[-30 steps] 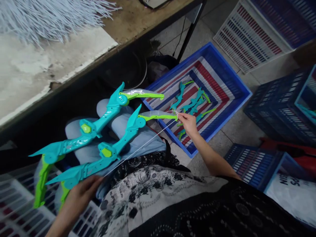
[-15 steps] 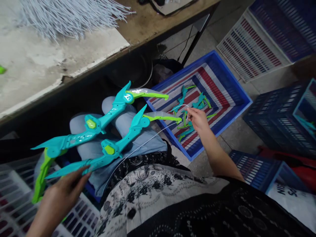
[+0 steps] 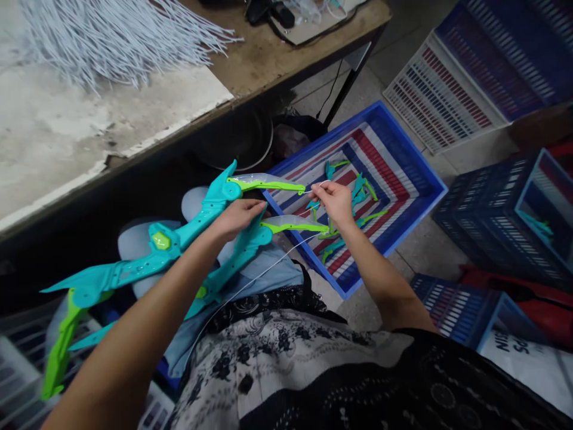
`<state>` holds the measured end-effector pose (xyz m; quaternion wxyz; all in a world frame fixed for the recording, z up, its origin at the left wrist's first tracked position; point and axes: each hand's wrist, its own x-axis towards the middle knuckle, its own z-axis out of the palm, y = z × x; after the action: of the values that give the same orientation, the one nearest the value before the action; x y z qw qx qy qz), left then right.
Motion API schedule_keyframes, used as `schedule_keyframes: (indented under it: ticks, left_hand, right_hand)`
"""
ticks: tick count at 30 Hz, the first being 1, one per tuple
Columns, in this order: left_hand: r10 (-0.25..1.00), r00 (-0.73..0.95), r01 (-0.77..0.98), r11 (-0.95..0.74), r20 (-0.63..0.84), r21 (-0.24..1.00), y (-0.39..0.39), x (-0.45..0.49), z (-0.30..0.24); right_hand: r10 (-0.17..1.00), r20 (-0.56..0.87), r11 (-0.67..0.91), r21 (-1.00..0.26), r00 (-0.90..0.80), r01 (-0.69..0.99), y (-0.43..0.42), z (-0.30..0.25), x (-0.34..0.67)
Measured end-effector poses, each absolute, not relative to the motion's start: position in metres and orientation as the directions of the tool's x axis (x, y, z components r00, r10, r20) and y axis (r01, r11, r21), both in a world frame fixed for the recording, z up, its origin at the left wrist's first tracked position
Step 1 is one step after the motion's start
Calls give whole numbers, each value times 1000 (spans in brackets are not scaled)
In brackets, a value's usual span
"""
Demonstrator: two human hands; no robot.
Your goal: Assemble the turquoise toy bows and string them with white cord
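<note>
Two teal toy bows with lime-green limbs lie across my lap: a far toy bow (image 3: pixel 145 254) and a near toy bow (image 3: pixel 244 245). My right hand (image 3: pixel 335 202) pinches a thin white string (image 3: pixel 308 191) beside the green tip of the far bow. Another stretch of string runs from the near bow's green tip down along my shirt. My left hand (image 3: pixel 239 216) is closed beside the pointed teal part of the near bow, its forearm covering much of that bow. What its fingers hold, if anything, is hidden.
A blue crate (image 3: pixel 394 239) with striped lining holds several toy bows on the floor ahead. A bundle of white strings (image 3: pixel 120 42) lies on the worktable (image 3: pixel 179 101) at left. Stacked crates (image 3: pixel 496 209) stand to the right; a white crate (image 3: pixel 18 364) is at lower left.
My left hand has let go of the near bow's lower end and moved forward to its upper part. My right hand has shifted left with the string, to the far bow's tip.
</note>
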<state>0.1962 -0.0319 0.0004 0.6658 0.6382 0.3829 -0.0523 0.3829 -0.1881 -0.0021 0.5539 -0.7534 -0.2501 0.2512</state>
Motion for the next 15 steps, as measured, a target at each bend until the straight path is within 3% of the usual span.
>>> schedule_keyframes:
  ticks: [10, 15]
  left_hand:
    - [222, 657, 516, 564, -720, 645, -47, 209, -5]
    - [164, 722, 424, 664, -673, 616, -49, 242, -23]
  right_hand:
    - [697, -85, -268, -952, 712, 149, -181, -11, 383]
    - [727, 13, -318, -879, 686, 354, -177, -12, 382]
